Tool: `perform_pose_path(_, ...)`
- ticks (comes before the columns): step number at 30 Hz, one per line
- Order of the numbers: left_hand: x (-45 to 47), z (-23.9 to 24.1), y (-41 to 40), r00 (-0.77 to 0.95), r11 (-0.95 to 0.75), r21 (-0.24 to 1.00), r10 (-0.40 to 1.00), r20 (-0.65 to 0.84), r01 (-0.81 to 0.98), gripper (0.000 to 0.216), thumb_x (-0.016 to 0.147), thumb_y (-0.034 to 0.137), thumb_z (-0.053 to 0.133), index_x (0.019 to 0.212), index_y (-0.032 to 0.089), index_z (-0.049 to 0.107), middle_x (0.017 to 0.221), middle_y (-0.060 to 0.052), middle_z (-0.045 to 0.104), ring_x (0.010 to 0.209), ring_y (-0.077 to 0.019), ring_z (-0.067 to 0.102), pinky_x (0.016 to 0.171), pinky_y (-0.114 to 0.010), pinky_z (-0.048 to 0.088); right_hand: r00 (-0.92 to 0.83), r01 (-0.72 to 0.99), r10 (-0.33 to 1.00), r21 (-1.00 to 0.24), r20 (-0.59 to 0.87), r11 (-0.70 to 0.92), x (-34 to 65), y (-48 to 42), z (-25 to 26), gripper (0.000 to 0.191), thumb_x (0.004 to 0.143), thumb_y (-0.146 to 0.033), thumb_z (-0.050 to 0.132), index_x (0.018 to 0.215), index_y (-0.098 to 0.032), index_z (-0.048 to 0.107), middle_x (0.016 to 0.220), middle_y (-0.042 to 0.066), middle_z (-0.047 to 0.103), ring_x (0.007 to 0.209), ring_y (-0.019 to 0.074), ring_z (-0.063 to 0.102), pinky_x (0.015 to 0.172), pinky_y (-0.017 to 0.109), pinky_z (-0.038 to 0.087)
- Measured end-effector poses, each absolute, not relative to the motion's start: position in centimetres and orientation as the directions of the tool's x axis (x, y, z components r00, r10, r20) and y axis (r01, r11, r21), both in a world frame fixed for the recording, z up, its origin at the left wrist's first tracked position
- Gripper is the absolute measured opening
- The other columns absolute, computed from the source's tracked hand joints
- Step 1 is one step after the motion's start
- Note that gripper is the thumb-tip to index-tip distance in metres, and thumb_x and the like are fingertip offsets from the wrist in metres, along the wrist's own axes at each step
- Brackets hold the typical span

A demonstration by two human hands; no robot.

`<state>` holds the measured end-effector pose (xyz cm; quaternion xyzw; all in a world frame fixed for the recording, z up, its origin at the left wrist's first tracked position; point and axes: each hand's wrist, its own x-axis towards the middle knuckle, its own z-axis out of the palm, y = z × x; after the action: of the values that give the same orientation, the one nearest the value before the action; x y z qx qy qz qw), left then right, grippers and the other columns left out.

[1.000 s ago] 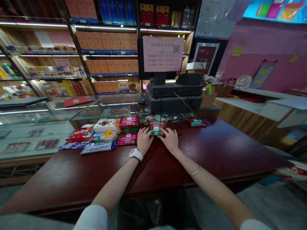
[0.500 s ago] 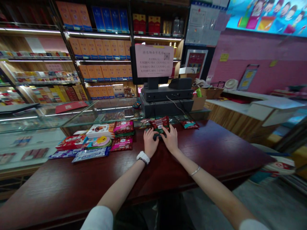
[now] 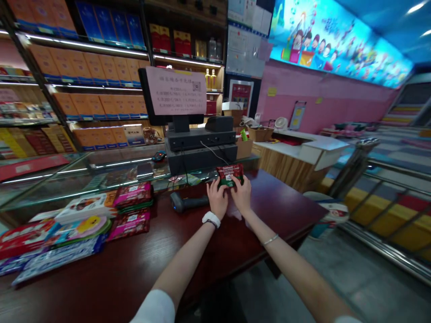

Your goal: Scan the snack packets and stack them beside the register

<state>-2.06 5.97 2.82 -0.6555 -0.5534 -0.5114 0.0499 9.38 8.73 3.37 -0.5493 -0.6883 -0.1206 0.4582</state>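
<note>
Both of my hands hold a dark red and green snack bag (image 3: 230, 171) by its near edge, low over the far right part of the brown desk. My left hand (image 3: 218, 196) grips its left corner with fingers curled. On the right corner, the fingers of my right hand (image 3: 241, 193) are closed in the same way. A black handheld barcode scanner (image 3: 188, 202) lies on the desk just left of my left hand. Further left, pink and red snack bags (image 3: 132, 211) lie next to a white box (image 3: 85, 207), a chick-printed pack (image 3: 88, 226) and blue wrapped bars (image 3: 67, 255).
Behind the desk (image 3: 158, 269) stands a monitor with a pink paper sign (image 3: 178, 92) on a black cash register base (image 3: 202, 154). A glass display counter (image 3: 111, 168) runs along the back left. Metal railings (image 3: 387, 206) stand at the right.
My view has turned right. Both hands have carried the snack bag rightward, away from the scanner, which now shows fully. The separate packet that lay to the right is no longer visible.
</note>
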Motion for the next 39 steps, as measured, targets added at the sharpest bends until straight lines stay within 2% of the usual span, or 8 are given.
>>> perform_pose_path(4, 0.4, 3.2, 8.1, -0.138, -0.4, 0.499, 0.658, 0.74, 0.769, 0.021, 0.085, 0.012, 0.054, 0.099, 0.023, 0.066, 0.137, -0.008, 0.06, 0.135, -0.0237, 0.047, 0.121, -0.055, 0.021, -0.001, 0.897, 0.661, -0.291, 0.75, 0.331, 12.5, 10.3, 2.9, 0.047, 0.088, -0.02, 0.048, 0.134, -0.027, 0.056, 0.134, 0.013, 0.049, 0.125, 0.0268, 0.046, 0.11, 0.054, 0.031)
perform_pose_path(9, 2.5, 3.1, 10.5, -0.112, -0.408, 0.515, 0.691, 0.714, 0.754, 0.021, 0.085, 0.013, 0.055, 0.099, 0.024, 0.065, 0.133, -0.008, 0.063, 0.132, -0.0235, 0.05, 0.121, -0.056, 0.021, -0.012, 0.903, 0.713, -0.299, 0.701, 0.309, 15.0, 13.0, 1.9, 0.05, 0.087, -0.019, 0.049, 0.136, -0.027, 0.055, 0.136, 0.014, 0.05, 0.128, 0.0276, 0.046, 0.111, 0.056, 0.029)
perform_pose_path(18, 5.4, 0.6, 14.2, -0.154, -0.343, 0.601, 0.768, 0.622, 0.722, 0.026, 0.077, 0.004, 0.052, 0.092, 0.022, 0.062, 0.138, -0.01, 0.059, 0.135, -0.0238, 0.047, 0.12, -0.057, 0.02, -0.063, 0.901, 0.828, -0.324, 0.557, 0.287, 16.7, 17.6, 0.7, 0.056, 0.081, -0.015, 0.053, 0.136, -0.024, 0.053, 0.137, 0.015, 0.049, 0.134, 0.0294, 0.042, 0.113, 0.059, 0.025)
perform_pose_path(27, 5.8, -0.3, 16.2, -0.17, -0.27, 0.658, 0.834, 0.525, 0.703, 0.026, 0.074, 0.003, 0.052, 0.089, 0.023, 0.06, 0.125, -0.008, 0.065, 0.131, -0.0233, 0.051, 0.118, -0.057, 0.022, -0.11, 0.921, 0.918, -0.308, 0.382, 0.239, 17.2, 19.9, 0.2, 0.055, 0.082, -0.016, 0.056, 0.135, -0.028, 0.051, 0.133, 0.013, 0.051, 0.131, 0.0285, 0.043, 0.113, 0.061, 0.023)
perform_pose_path(31, 5.3, -0.7, 17.3, -0.166, -0.264, 0.652, 0.838, 0.52, 0.711, 0.023, 0.075, 0.005, 0.053, 0.088, 0.022, 0.06, 0.116, -0.007, 0.068, 0.124, -0.026, 0.055, 0.114, -0.057, 0.03, -0.123, 0.923, 0.942, -0.313, 0.311, 0.223, 17.1, 20.7, -0.1, 0.053, 0.084, -0.019, 0.057, 0.136, -0.028, 0.05, 0.131, 0.014, 0.052, 0.131, 0.0292, 0.044, 0.112, 0.064, 0.022)
perform_pose_path(35, 4.3, -1.1, 18.4, -0.15, -0.268, 0.697, 0.866, 0.477, 0.665, 0.024, 0.074, 0.007, 0.057, 0.092, 0.022, 0.06, 0.102, -0.006, 0.069, 0.111, -0.024, 0.061, 0.103, -0.046, 0.044, -0.11, 0.925, 0.959, -0.325, 0.261, 0.194, 17.0, 21.2, -0.4, 0.052, 0.086, -0.021, 0.057, 0.137, -0.026, 0.049, 0.136, 0.016, 0.048, 0.136, 0.0299, 0.039, 0.112, 0.064, 0.02)
perform_pose_path(39, 3.6, -1.1, 18.4, -0.14, -0.222, 0.682, 0.89, 0.434, 0.697, 0.028, 0.075, 0.01, 0.06, 0.101, 0.02, 0.06, 0.107, -0.008, 0.066, 0.11, -0.024, 0.061, 0.101, -0.042, 0.045, -0.073, 0.932, 0.962, -0.325, 0.262, 0.159, 16.9, 20.9, -0.5, 0.052, 0.085, -0.019, 0.058, 0.136, -0.025, 0.049, 0.148, 0.016, 0.039, 0.142, 0.031, 0.031, 0.113, 0.063, 0.018)
